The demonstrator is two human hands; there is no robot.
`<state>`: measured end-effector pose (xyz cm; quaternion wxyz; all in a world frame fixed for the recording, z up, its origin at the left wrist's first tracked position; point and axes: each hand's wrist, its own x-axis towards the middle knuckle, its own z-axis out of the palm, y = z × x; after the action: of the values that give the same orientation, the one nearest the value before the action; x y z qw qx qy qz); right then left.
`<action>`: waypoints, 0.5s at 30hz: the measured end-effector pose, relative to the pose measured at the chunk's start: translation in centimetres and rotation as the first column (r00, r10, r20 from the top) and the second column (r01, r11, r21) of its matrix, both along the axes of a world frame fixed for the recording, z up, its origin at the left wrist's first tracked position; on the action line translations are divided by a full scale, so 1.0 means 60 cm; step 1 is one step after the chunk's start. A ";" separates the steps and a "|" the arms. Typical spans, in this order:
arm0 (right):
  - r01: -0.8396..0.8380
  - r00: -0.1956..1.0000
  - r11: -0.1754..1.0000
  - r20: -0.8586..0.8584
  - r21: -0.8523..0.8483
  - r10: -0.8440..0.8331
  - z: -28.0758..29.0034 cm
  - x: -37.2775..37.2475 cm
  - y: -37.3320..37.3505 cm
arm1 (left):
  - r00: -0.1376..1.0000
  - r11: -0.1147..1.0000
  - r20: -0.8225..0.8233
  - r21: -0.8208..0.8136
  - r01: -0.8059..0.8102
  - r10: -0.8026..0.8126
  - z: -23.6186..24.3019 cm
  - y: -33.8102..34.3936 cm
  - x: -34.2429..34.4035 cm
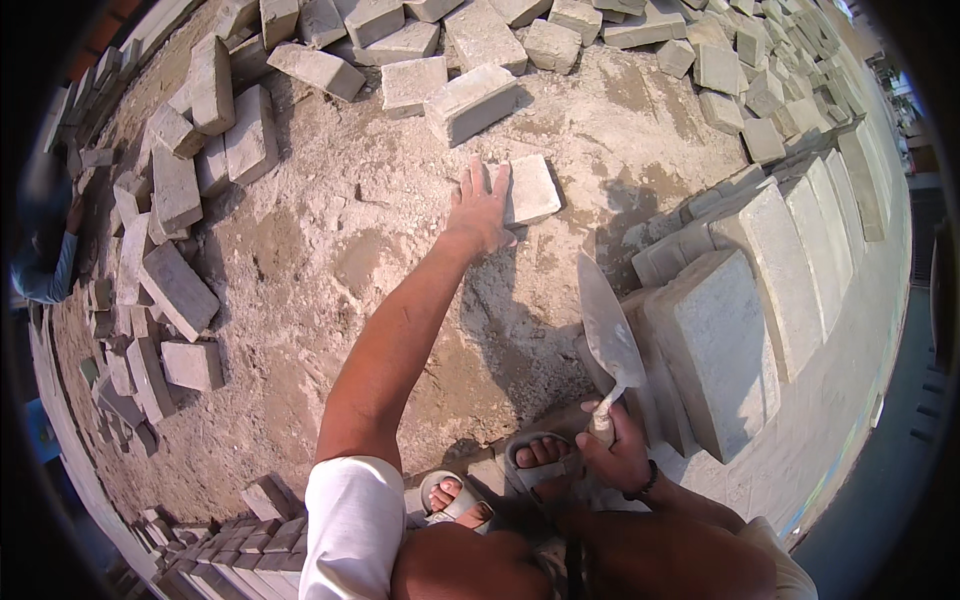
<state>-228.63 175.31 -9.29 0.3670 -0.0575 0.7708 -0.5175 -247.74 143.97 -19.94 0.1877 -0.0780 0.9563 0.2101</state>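
the pale grey, box-shaped concrete block (533, 190) lies flat on the dusty, sand-coloured ground (400, 270), toward the ground's far edge, inward of the loose heap of grey concrete blocks (485, 40) there and left of the row of large, leaning grey concrete blocks (715, 340) along the right edge. it should be heavy for its size, fully stiff, and rough and dusty rather than slippery; its corners look likely to chip if knocked. the surest hold would probably be across two opposite side faces near the middle, fingers on one and thumb on the other, clear of the corners.

the bare left hand (482, 215) is right at the block's left side, palm down, its fingers spread apart and its right side seemingly against the block's left edge; whether any fingertip bears on it, i cannot tell. the block sits just to the right of this hand.

the right hand (618, 450), nearer the ground's near right corner, is closed around the handle of a grey, leaf-shaped metal trowel (608, 325), its blade pointing away from the person, well apart from the block.
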 end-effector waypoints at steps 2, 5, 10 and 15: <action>0.080 0.994 0.995 0.063 0.057 -0.084 0.015 0.002 0.010 | 0.991 0.998 -0.127 0.047 -0.031 0.037 -0.041 0.002 -0.016; 0.137 0.986 0.989 0.086 0.050 -0.141 0.019 0.007 0.021 | 0.959 0.986 -0.281 0.168 0.023 0.025 -0.061 -0.031 -0.010; 0.117 0.976 0.990 0.177 0.076 -0.129 0.007 0.012 0.010 | 0.907 0.974 -0.422 0.212 0.077 0.020 -0.004 -0.024 0.015; 0.142 0.927 0.989 0.345 0.034 -0.145 0.007 0.002 -0.038 | 0.801 0.994 -0.591 0.105 -0.039 0.094 0.141 -0.062 0.080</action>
<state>-228.51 173.04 -8.87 0.4583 0.0925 0.6984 -0.5419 -242.96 140.26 -11.45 -0.1255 -0.0332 0.9535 0.2721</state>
